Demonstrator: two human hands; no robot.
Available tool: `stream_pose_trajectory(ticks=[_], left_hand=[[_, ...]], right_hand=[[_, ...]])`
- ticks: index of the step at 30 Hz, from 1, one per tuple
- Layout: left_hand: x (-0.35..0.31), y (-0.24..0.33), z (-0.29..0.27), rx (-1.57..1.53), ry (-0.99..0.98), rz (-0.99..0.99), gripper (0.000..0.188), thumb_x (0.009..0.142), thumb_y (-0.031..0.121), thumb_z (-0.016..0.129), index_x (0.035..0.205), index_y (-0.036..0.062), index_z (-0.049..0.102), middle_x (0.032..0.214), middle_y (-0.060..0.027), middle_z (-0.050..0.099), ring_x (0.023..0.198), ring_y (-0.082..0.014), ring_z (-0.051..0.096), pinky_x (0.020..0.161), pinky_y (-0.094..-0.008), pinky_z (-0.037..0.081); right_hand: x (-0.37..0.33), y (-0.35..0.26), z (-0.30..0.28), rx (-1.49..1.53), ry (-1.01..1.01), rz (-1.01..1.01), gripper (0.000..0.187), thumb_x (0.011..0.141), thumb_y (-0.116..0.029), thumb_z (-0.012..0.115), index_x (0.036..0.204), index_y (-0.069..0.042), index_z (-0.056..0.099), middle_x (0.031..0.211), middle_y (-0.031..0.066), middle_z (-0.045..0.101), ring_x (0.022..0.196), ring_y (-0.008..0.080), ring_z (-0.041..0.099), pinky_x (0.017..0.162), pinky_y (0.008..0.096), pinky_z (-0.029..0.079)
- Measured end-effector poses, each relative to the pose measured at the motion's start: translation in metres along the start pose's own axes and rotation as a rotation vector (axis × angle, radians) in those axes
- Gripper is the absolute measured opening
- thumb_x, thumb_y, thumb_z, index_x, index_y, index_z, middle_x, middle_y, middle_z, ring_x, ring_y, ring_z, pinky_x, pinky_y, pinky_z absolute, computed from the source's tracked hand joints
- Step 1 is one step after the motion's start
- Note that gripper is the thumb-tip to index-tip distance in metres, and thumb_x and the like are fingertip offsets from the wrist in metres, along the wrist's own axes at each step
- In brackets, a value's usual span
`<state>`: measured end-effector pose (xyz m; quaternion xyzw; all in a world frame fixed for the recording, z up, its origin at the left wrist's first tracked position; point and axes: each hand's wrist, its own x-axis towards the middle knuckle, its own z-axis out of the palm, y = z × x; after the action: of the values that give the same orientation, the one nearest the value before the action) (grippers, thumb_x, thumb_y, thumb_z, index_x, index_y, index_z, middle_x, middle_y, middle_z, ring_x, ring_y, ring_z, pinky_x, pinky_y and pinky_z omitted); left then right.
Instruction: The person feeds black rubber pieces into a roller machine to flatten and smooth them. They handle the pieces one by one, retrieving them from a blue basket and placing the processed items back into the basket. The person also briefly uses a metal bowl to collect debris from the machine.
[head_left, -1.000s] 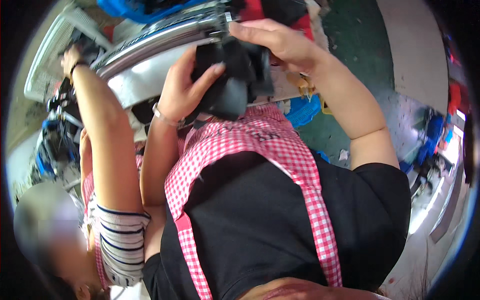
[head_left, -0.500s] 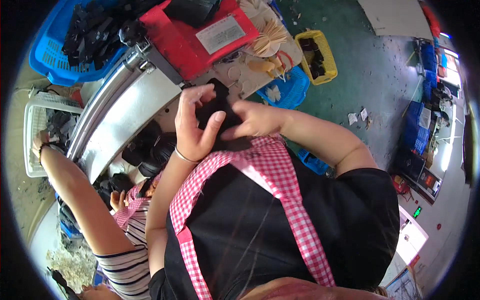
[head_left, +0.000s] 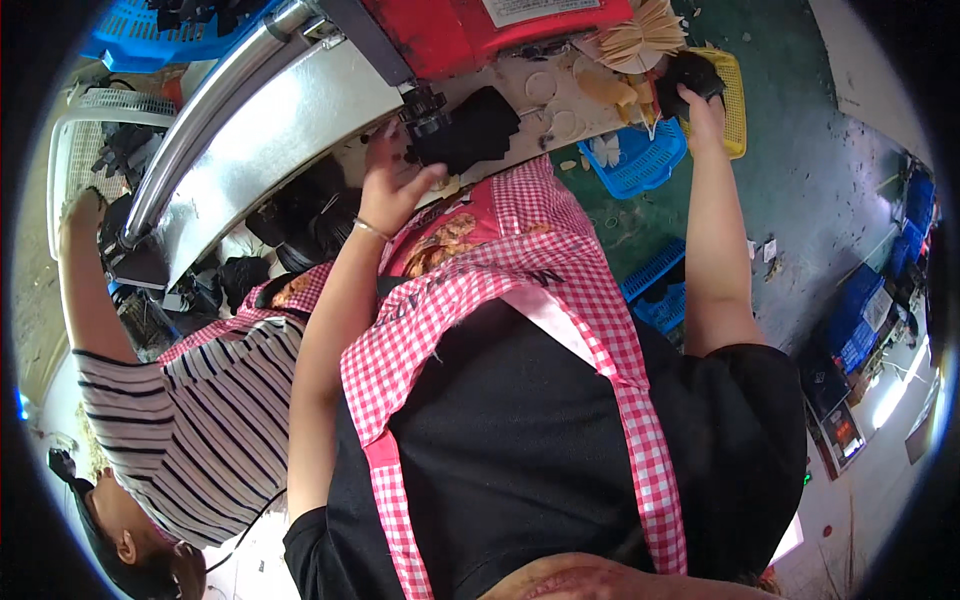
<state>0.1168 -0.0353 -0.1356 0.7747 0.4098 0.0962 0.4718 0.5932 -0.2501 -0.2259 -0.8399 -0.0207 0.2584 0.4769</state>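
Observation:
My right hand [head_left: 706, 112] is stretched out to the far right, over the yellow basket [head_left: 735, 100]. Its fingers close on a dark bundle of black pieces [head_left: 688, 78], which looks like cloth, though its kind is hard to tell. My left hand [head_left: 388, 188] is at the table edge with its thumb spread from the fingers, and I see nothing held in it. Just beside its fingertips stands a small black machine part [head_left: 425, 112]. A flat stack of black cut pieces [head_left: 480, 128] lies on the worktable right by it.
A red machine [head_left: 440, 45] stands behind the worktable [head_left: 545, 95]. Blue baskets [head_left: 655, 180] are at the right. At the left, a co-worker in a striped shirt [head_left: 215, 430] reaches to a white basket [head_left: 58, 180]. A metal rail [head_left: 195, 125] runs between.
My right hand has moved from my left hand out to the yellow basket. My left hand has come away from the black pieces. The view has shifted, and the co-worker leans differently.

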Motion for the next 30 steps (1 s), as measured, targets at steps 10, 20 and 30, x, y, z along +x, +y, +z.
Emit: stream_pose_trajectory(ticks=[10,20,30], left_hand=[[0.049,0.036,0.041,0.549,-0.396,-0.052,0.112,0.068,0.043,0.089,0.156,0.0122,0.026,0.149,-0.0257,0.045,0.134,-0.0438,0.048,0.110,-0.0527,0.040],[0.049,0.031,0.049,0.600,-0.337,0.042,0.096,0.073,0.042,0.084,0.149,0.0127,0.034,0.138,-0.0238,0.056,0.120,-0.0416,0.061,0.098,-0.0501,0.051],[0.041,0.028,0.034,0.388,-0.205,0.303,0.080,0.071,0.035,0.081,0.139,0.0087,0.047,0.131,-0.0242,0.059,0.115,-0.0401,0.063,0.094,-0.0497,0.052]], right_hand=[[0.015,0.050,-0.032,0.123,0.033,0.289,0.043,0.080,-0.011,0.079,0.121,-0.001,0.068,0.107,0.0081,0.071,0.096,0.0184,0.065,0.087,0.0318,0.049],[0.000,0.026,-0.035,-0.054,0.407,-0.213,0.039,0.086,-0.014,0.075,0.120,0.002,0.067,0.112,0.0099,0.069,0.098,0.0196,0.065,0.086,0.0333,0.051],[-0.192,-0.098,0.088,0.044,-0.464,-0.415,0.020,0.098,-0.017,0.067,0.113,-0.005,0.069,0.099,0.0009,0.068,0.083,0.0068,0.061,0.075,0.0242,0.051]])
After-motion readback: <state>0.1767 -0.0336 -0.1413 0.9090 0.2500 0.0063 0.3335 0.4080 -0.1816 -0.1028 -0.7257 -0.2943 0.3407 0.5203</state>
